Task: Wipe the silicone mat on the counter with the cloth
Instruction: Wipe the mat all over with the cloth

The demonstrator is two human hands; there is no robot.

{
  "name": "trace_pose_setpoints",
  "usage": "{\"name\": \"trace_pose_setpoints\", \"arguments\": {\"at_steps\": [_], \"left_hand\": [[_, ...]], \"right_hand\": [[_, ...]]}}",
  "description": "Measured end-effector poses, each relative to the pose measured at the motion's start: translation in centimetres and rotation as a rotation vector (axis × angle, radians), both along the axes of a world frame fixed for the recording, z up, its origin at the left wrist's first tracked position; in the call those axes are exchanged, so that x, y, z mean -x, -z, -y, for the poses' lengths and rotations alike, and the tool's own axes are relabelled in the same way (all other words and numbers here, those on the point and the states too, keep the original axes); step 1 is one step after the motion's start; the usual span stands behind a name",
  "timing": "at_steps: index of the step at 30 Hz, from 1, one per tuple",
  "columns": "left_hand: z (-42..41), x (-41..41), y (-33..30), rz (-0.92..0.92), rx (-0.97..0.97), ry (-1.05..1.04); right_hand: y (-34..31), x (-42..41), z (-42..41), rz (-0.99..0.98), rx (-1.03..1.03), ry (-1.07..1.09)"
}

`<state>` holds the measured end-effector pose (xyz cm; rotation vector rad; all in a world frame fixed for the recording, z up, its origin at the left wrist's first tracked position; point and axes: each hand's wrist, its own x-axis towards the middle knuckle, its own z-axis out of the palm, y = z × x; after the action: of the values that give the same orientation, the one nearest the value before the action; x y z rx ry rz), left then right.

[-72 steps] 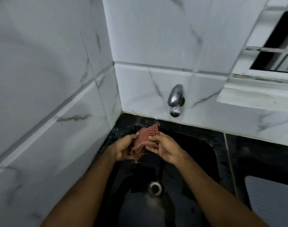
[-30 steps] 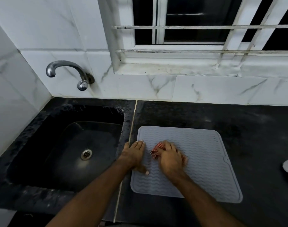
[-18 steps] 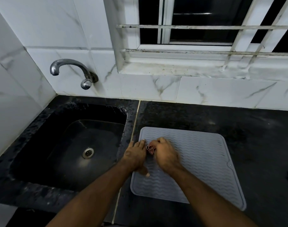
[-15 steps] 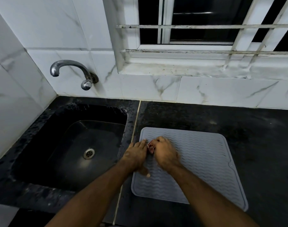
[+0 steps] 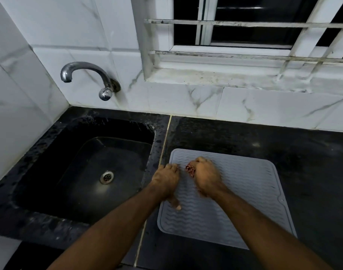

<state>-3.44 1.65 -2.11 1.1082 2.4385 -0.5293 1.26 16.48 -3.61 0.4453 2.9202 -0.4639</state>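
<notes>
Nearest the camera, two bare forearms reach out over the black worktop (image 5: 303,172). The left hand (image 5: 165,179) lies flat with fingers straight, pressing the left edge of the grey silicone mat (image 5: 235,201) to pin it. Just beside it, the right hand (image 5: 206,177) is bunched tight around the red checked cloth (image 5: 190,170), of which only a small wad shows at the thumb side, pressed onto the mat's upper left part.

The mat lies flat on the worktop, its left border close to the seam beside the black sink (image 5: 100,172). Beyond stand the tap (image 5: 84,75), the marble tiles and the barred window (image 5: 254,32).

The risks, as I judge them: with the cloth balled so small, strokes may skip much of the ribbed surface. Should the left hand ease off, the light mat could slide or buckle toward the sink.
</notes>
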Motion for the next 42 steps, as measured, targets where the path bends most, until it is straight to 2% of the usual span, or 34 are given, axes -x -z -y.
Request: {"name": "trace_pose_setpoints", "arguments": {"at_steps": [4,8,14,20,25,30,36,39,42], "left_hand": [[-0.7,0.1,-0.2,-0.001,0.003,0.019],[-0.2,0.6,0.0,-0.032,-0.027,0.071],[0.2,0.3,0.2,-0.002,-0.1,0.049],[0.7,0.6,0.0,-0.03,-0.119,0.023],[0.5,0.7,-0.2,0.026,-0.087,0.021],[-0.1,1.4,-0.4,0.03,-0.063,0.027],[0.0,1.2,0.0,0.043,-0.039,0.015],[0.0,1.1,0.0,0.057,-0.053,-0.001],[0.1,1.6,-0.1,0.033,-0.055,0.004]], "right_hand": [[-0.4,1.1,-0.6,-0.006,-0.019,0.056],[-1.2,2.8,1.9,-0.006,0.009,-0.091],[-1.2,3.0,-1.2,0.117,-0.072,0.085],[-1.9,4.8,1.0,0.041,-0.059,-0.125],[-2.1,5.0,-1.5,0.135,-0.129,0.006],[-1.6,7.4,0.8,0.068,0.034,0.001],[-1.7,7.0,-1.0,0.14,0.003,0.061],[-1.4,6.8,-1.4,0.105,-0.045,0.084],[-1.2,7.0,0.6,0.061,0.012,0.063]]}}
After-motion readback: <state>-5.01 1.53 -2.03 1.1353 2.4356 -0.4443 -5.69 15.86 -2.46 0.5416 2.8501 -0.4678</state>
